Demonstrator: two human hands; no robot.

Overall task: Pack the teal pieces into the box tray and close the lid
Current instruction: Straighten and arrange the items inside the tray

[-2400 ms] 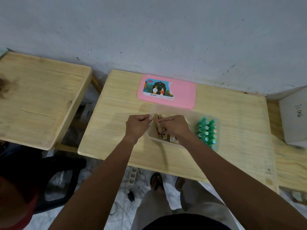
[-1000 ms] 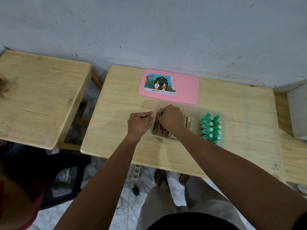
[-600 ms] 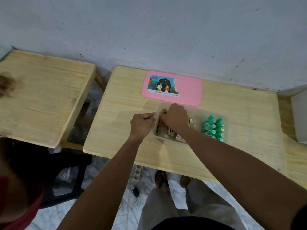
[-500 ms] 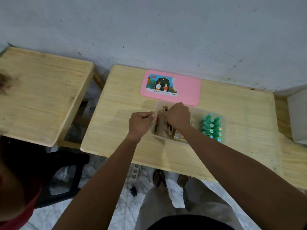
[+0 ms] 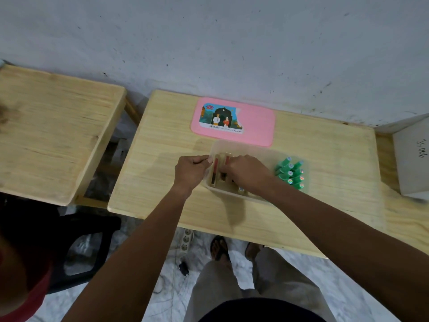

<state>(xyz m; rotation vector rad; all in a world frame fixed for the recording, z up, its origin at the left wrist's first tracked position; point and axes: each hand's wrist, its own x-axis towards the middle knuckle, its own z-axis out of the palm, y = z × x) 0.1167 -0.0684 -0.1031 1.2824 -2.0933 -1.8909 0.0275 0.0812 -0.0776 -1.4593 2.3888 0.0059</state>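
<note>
- Farthest left that matters, our left hand (image 5: 190, 171) is closed in a pinch on the left wall of the clear box tray (image 5: 234, 194), thumb and fingertips meeting at the rim. We judge it to be steadying the tray, not carrying anything.
- Just right of it, inside the tray's left end, flat tan pieces (image 5: 215, 173) stand on edge with their long sides running away from us, one showing a red stripe.
- Our right hand (image 5: 246, 174) reaches into the tray over these pieces with its fingers curled down among them. They seem to grip one or more, but the knuckles hide the tips, so we cannot tell what they hold.
- Farther right, at the tray's right end, the teal pieces (image 5: 291, 174) stand in a tight cluster, caps tilted toward the wall. Whether they sit inside the tray or just beside it we cannot tell through the clear plastic.
- The relation we care about: the teal cluster lies to the right of our right hand, near it, well apart from the left hand, so we judge the right hand is the one to move it.
- Beyond the tray, toward the wall, the pink lid (image 5: 253, 123) lies flat on the wooden table (image 5: 162, 147), long axis left to right, matching the tray, not yet fitted.
</note>
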